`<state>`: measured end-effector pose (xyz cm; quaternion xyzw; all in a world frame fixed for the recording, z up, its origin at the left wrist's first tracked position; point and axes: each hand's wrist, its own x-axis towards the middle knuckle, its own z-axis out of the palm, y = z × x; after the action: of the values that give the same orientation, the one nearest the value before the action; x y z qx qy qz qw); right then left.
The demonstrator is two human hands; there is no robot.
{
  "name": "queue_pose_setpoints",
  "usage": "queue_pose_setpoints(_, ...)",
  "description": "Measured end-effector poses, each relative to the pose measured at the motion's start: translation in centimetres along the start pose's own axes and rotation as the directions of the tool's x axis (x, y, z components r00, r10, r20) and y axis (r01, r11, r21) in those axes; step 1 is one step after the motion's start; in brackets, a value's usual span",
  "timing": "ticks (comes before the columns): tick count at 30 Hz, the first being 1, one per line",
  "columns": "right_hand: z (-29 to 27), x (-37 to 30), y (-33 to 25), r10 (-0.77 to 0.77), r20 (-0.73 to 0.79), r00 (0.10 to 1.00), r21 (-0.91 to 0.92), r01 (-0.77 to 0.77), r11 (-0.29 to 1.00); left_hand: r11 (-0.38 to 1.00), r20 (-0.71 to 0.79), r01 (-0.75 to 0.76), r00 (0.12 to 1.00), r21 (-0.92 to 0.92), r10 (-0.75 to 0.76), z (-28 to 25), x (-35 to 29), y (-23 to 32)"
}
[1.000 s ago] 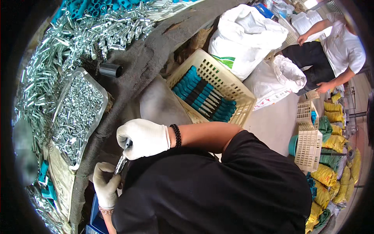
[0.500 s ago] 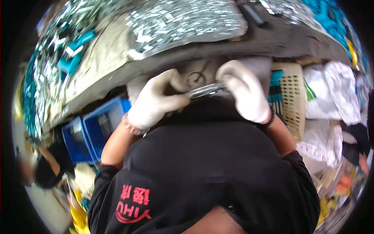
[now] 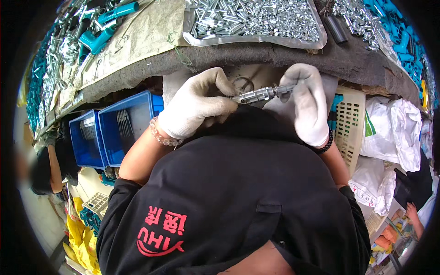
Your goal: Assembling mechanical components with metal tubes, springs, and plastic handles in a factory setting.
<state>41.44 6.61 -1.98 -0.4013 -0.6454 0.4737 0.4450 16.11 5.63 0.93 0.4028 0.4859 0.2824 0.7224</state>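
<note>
Between my hands, in front of my chest, lies a silver stepped metal shaft [image 3: 257, 95] with a collar and a thinner right end. My left hand [image 3: 198, 104], in a white knit glove, pinches its left end between thumb and fingers. My right hand [image 3: 308, 103], gloved alike, has its fingers closed around the thinner right end, partly hiding it. Just behind the shaft, a dark ring-shaped piece [image 3: 244, 84] shows against a pale surface. What the curled fingers of either hand cover cannot be made out.
A tray [image 3: 256, 41] of small silver parts lies on the cloth-covered bench [image 3: 137, 64]. Teal pistol-shaped handles [image 3: 98, 39] and a dark tube [image 3: 337, 29] lie nearby. Blue bins [image 3: 129, 151] stand left; a cream basket [image 3: 349, 130] and white sacks [image 3: 389, 128] right. Another person [image 3: 52, 165] works at far left.
My right hand has turned and moved right, and more of the metal shaft shows between my hands. The whole view has shifted, with the bench higher in the picture.
</note>
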Motion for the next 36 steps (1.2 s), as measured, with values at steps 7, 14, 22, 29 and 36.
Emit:
queue_pose_setpoints(7,0.2,-0.1,-0.1,0.197,0.064,0.978,0.175,-0.206,0.963,0.998,0.001,0.001,1.0,0.056,-0.001,0.0,-0.1,0.3)
queue_pose_setpoints(14,-0.4,0.6,-1.4,0.102,0.024,0.994,-0.1,-0.099,0.99,0.984,0.016,0.029,0.999,0.176,-0.032,0.6,-0.3,2.8)
queue_pose_setpoints(22,-7.3,1.1,-1.9,0.106,-0.235,0.966,-0.139,-0.141,0.98,1.0,0.087,-0.014,0.996,-0.018,0.015,0.7,-0.3,4.1)
queue_pose_setpoints(29,-20.0,7.7,-3.5,-0.162,-0.615,0.772,-0.279,-0.021,0.96,0.974,0.098,-0.057,0.992,-0.218,0.08,0.1,0.0,5.2)
queue_pose_setpoints(36,-24.4,9.7,-0.9,-0.555,-0.575,0.601,-0.761,-0.143,0.632,0.992,0.004,-0.116,0.993,-0.058,0.116,0.9,2.0,6.0)
